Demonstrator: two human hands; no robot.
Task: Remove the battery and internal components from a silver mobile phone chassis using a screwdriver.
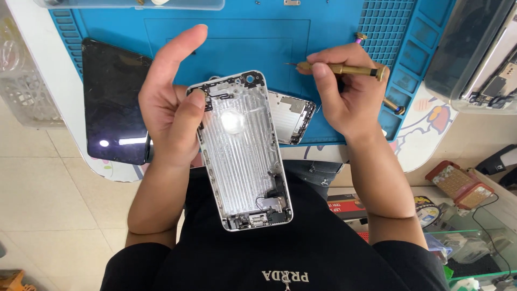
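My left hand (172, 102) grips a silver phone housing (242, 156) by its left edge, thumb pressed on the upper corner, index finger raised. The housing is open toward me, showing a ribbed bare metal inside with small black parts at top and bottom. My right hand (339, 91) holds a brass-handled screwdriver (344, 69) level, its fine tip pointing left a short way above and right of the housing's top. A second smaller metal plate (293, 116) lies on the blue mat just behind the housing.
A blue work mat (253, 32) covers the white table. A dark phone screen (116, 102) lies at the left. More screwdriver handles (396, 106) rest in the mat's right slots. A clear tray with phone parts (479, 54) stands far right; a white basket (27, 81) far left.
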